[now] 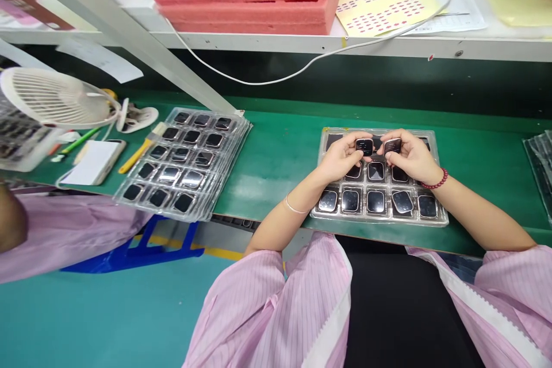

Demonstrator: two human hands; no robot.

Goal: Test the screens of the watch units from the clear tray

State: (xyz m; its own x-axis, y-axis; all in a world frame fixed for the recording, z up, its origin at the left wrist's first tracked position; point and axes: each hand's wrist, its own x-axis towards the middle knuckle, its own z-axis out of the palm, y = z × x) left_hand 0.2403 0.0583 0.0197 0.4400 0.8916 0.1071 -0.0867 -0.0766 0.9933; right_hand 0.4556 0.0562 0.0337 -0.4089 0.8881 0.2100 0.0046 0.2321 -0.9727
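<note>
A clear plastic tray [379, 220] lies on the green bench, its pockets holding several dark, square watch-like pieces with metallic rims. Above its back rows, my left hand [341, 156] pinches one dark square piece [364, 146] between thumb and fingers. Close beside it on the right, my right hand [411, 156] grips another square piece [393, 146], which is tilted. The two held pieces are apart. In the front row, one piece [402, 202] sits crooked in its pocket. My hands and forearms hide parts of the tray's back rows.
Stacked filled trays [224, 184] stand left on the green bench [276, 155], near a yellow-handled brush [137, 156], a notepad [88, 164] and a white fan [60, 98]. A person's pink sleeve [73, 230] is far left. A shelf [267, 43] with red foam [245, 17] and a cable overhangs the back.
</note>
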